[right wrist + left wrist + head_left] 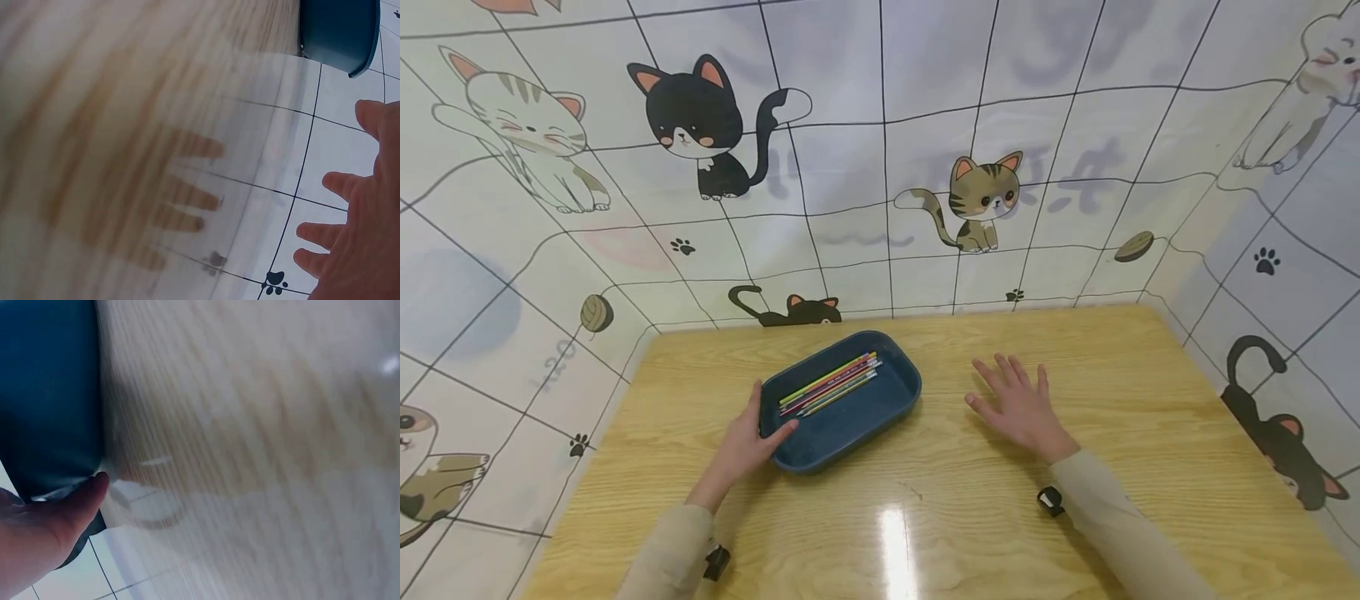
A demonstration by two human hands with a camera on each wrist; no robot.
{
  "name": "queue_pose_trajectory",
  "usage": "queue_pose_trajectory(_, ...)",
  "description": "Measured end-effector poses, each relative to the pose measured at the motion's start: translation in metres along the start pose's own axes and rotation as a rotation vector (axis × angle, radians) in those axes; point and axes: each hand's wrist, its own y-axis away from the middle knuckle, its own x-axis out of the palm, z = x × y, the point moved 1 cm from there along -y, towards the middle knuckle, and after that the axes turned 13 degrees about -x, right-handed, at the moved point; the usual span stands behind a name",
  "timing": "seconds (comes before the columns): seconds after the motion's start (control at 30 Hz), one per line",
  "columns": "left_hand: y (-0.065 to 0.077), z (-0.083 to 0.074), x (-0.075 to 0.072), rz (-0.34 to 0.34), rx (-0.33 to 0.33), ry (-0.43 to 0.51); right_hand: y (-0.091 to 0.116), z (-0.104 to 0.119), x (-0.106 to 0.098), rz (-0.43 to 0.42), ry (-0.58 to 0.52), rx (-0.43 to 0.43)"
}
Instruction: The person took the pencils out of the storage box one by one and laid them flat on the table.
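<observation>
The left hand [745, 444] is gripping the blue tray [853, 421] of pencils [831, 385], which is slanting lengthwise away and rightward between both hands; the farther right hand [1021, 413] is spreading empty fingers, not touching it.

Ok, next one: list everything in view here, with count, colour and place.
Tray: one, dark blue, on the table
Pencils: several, overlapping so not exactly countable, mixed colours, inside the tray
Table: one, light wood, below everything
Wall covering: white with dark grid lines, behind and at both sides
Cat drawings: at least seven, black, white or brownish, on the wall covering
Wrist devices: two, mostly black, one by each wrist
Sleeves: two, beige, on the forearms
Hands: two, bare; left hand holding the tray's left end, right hand spread, right of the tray
</observation>
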Motion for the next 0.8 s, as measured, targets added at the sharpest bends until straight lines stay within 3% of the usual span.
queue_pose_trajectory(0.27,0.009,-0.002,0.006,0.064,0.006,0.043,-0.002,0.004,0.003,-0.008,0.011,-0.009)
queue_pose_trajectory(0.43,0.009,-0.005,0.005,0.138,-0.005,0.061,-0.006,0.005,0.003,-0.031,-0.016,-0.04)
queue_pose_trajectory(0.8,-0.004,0.001,0.001,0.283,0.121,0.154,-0.024,0.021,-0.006,-0.071,-0.168,-0.163)
